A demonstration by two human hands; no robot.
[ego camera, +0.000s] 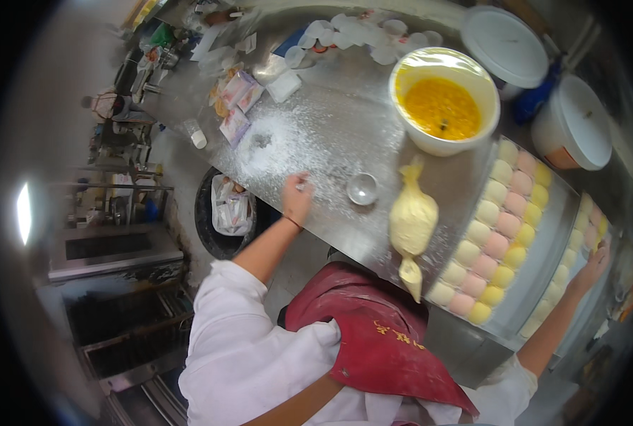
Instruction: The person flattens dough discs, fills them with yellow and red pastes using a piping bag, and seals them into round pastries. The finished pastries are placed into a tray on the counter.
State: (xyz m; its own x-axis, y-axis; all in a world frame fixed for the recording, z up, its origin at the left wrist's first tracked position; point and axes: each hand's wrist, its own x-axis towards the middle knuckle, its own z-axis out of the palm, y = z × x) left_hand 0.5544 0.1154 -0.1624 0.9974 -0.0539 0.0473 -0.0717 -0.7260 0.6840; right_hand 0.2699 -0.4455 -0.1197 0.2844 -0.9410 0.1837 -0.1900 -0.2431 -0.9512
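Note:
My left hand (298,193) is over the steel table's front edge, beside scattered white powder (274,144); its fingers are curled, and whether it holds something is unclear. Right of it a small round metal cup (362,189) stands on the table. A filled piping bag (414,218) of pale yellow cream lies farther right. Beyond that is a tray with rows of cream-white, pink and yellow round pieces (496,244). My right hand (593,263) reaches to a second tray of similar pieces (560,274) at the far right, touching or just above a yellow one.
A white bowl of orange-yellow filling (441,106) stands behind the piping bag. Lidded white tubs (575,122) are at the back right. Small packets (236,125) and clear plastic cups (343,32) lie on the table. A black bin (202,213) is below its left edge. Another person (115,105) is far left.

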